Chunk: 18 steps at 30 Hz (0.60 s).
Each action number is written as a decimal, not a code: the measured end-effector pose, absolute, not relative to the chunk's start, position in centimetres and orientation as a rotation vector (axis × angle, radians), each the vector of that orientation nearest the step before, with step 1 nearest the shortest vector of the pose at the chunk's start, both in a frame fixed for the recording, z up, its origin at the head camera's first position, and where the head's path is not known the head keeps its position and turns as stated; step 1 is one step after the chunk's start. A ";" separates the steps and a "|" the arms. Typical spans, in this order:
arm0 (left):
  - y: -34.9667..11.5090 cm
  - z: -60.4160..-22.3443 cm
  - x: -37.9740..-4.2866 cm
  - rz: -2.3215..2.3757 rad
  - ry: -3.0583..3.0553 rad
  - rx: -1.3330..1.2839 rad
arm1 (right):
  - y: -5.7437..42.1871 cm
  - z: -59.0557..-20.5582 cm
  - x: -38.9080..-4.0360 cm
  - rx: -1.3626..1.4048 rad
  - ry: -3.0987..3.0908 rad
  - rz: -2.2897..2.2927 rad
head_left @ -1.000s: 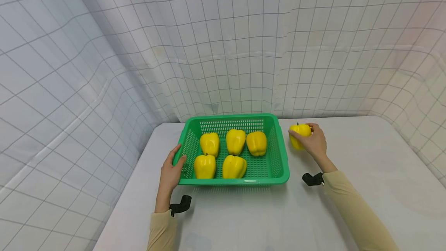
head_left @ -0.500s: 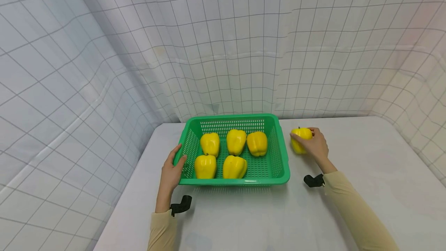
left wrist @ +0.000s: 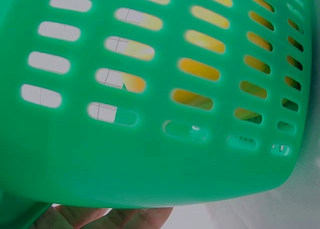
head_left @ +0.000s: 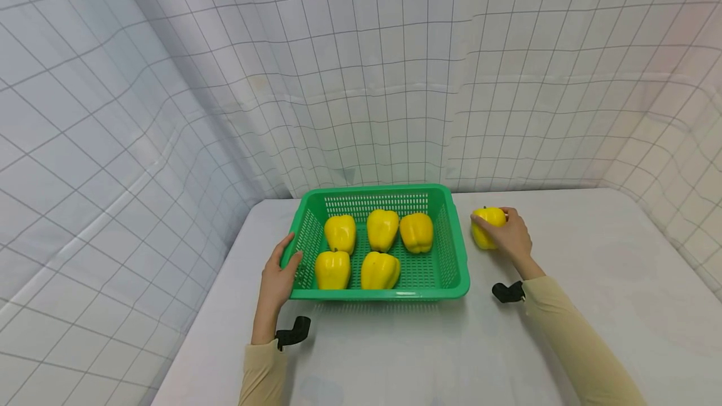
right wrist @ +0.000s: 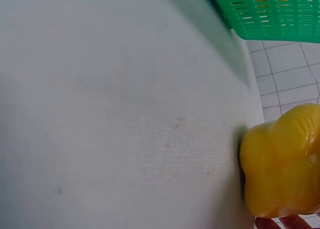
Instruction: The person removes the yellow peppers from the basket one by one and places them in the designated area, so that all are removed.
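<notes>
A green plastic basket (head_left: pixel 379 294) with slotted walls stands on the white table, and several yellow bell peppers (head_left: pixel 381 229) lie inside it. My left hand (head_left: pixel 276 281) grips the basket's left rim, thumb on the inner side; in the left wrist view its fingers (left wrist: pixel 120 219) show under the green wall. To the right of the basket, my right hand (head_left: pixel 512 238) holds one more yellow bell pepper (head_left: pixel 484 234) between thumb and fingers, its stem pointing up. The right wrist view has this pepper (right wrist: pixel 280 164) at the table surface, with fingertips at its lower edge.
The white table (head_left: pixel 395 356) runs back to a white grid-patterned curtain (head_left: pixel 383 80) that also hangs along both sides. A black wrist-camera mount (head_left: pixel 294 332) sits on the left wrist, another black mount (head_left: pixel 507 292) on the right.
My right hand has lowered the pepper slightly toward the table, a little nearer and to the right, and then stays almost still. My left hand keeps its place on the basket rim.
</notes>
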<state>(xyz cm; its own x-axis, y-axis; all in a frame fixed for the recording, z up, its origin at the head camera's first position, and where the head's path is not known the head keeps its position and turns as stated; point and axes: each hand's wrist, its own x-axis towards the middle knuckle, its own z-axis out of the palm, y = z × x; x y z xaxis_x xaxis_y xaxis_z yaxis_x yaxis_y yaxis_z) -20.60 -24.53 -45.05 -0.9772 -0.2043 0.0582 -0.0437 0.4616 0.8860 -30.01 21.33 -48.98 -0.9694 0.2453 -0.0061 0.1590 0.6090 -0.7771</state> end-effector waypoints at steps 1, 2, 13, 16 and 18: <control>-24.5 -45.1 -20.6 -1.539 -2.548 0.218 | 21.3 -49.0 -30.0 -0.342 -2.730 1.296; -24.5 -45.1 -20.6 -1.539 -2.548 0.218 | 21.3 -49.1 -30.1 -0.343 -2.734 1.292; -24.6 -45.1 -20.7 -1.531 -2.556 0.220 | 21.2 -49.1 -30.2 -0.357 -2.753 1.265; -24.6 -45.1 -20.7 -1.531 -2.556 0.223 | 21.1 -49.1 -30.3 -0.362 -2.753 1.259; -24.6 -45.2 -20.7 -1.530 -2.556 0.224 | 21.1 -49.1 -30.3 -0.365 -2.753 1.257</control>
